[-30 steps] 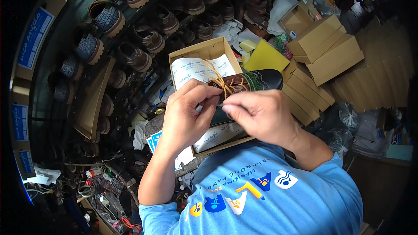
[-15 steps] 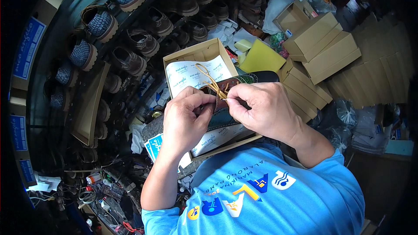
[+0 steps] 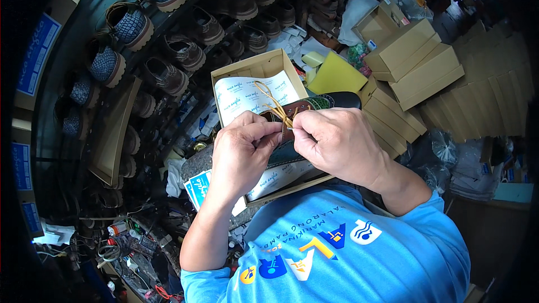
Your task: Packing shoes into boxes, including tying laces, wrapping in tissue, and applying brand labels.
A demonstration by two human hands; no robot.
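A dark green and brown shoe (image 3: pixel 323 102) lies across an open cardboard shoe box (image 3: pixel 254 68) lined with printed white tissue paper (image 3: pixel 241 98). A tan lace (image 3: pixel 275 104) runs up from the shoe's eyelets in loose loops. My left hand (image 3: pixel 242 154) pinches the lace at the shoe's throat. My right hand (image 3: pixel 339 143) faces it, fingers closed on the same lace, resting over the shoe's rear half. Both hands hide the shoe's middle and heel.
Rows of finished shoes (image 3: pixel 168 50) fill curved shelves at the left and top. A stack of closed cardboard boxes (image 3: pixel 412 59) stands at the right beside a yellow sheet (image 3: pixel 337 76). Tools and wires (image 3: pixel 129 244) clutter the lower left. Plastic bags (image 3: pixel 443 151) sit at the right.
The hands have stayed together on the lace, working it at the throat. The view has shifted slightly, and the lace loops now stand looser above the shoe.
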